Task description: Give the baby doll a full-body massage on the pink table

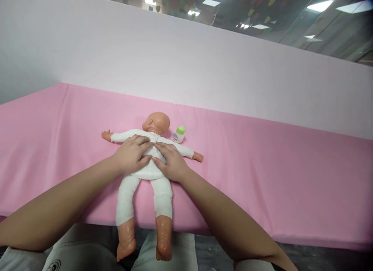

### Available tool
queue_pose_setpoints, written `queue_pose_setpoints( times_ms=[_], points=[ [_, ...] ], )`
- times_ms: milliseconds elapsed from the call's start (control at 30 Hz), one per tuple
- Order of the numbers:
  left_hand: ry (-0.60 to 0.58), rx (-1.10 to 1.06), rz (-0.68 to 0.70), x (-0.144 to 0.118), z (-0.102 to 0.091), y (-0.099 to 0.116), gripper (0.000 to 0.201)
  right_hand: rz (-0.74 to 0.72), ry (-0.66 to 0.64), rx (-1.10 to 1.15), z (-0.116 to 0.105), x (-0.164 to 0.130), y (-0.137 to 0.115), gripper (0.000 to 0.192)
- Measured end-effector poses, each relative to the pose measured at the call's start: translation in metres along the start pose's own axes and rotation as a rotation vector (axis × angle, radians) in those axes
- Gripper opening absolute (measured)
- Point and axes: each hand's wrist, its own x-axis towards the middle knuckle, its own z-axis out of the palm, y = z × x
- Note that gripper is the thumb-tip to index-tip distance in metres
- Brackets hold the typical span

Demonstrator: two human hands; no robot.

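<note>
A baby doll [147, 174] in a white suit lies on the pink sheet [262, 174], its bald head turned away from me and its arms spread. Its bare feet hang past the near edge. My left hand [132, 154] lies flat on the left side of the doll's torso. My right hand [170, 160] lies flat on the right side, thumbs close together in the middle. Both hands press on the white cloth with fingers apart and grip nothing. A small white bottle with a green cap [178, 134] stands just right of the doll's head.
A pale pink wall [204, 69] rises behind the pink surface. The near edge of the surface runs across the bottom, with my knees in light trousers [87, 251] below it. Ceiling lights show above the wall.
</note>
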Motion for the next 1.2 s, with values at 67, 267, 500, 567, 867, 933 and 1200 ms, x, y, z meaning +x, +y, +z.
queue_pose_setpoints(
  times_ms=[67,267,500,567,867,933,1200],
  points=[
    [0.018,0.041,-0.009,-0.001,0.002,-0.001,0.061,0.015,0.045,-0.007,0.000,0.000,0.000,0.065],
    [-0.095,0.013,-0.016,-0.001,0.012,-0.011,0.069,0.019,-0.091,0.056,0.004,0.003,0.008,0.074],
    [-0.086,0.004,-0.087,0.000,0.015,-0.013,0.074,0.071,-0.088,0.041,0.003,0.004,0.009,0.083],
    [-0.132,-0.011,-0.106,0.001,0.016,-0.014,0.075,0.117,-0.150,0.041,0.002,0.006,0.009,0.089],
    [-0.118,-0.171,-0.144,0.005,0.013,-0.018,0.072,0.125,-0.134,0.093,0.006,0.007,0.014,0.086],
    [-0.003,-0.188,-0.150,0.003,0.007,-0.016,0.066,0.069,-0.023,0.099,0.005,0.005,0.014,0.079],
    [-0.034,0.042,-0.525,0.003,-0.020,-0.028,0.061,0.058,0.289,0.089,0.004,0.006,0.010,0.031]
  ],
)
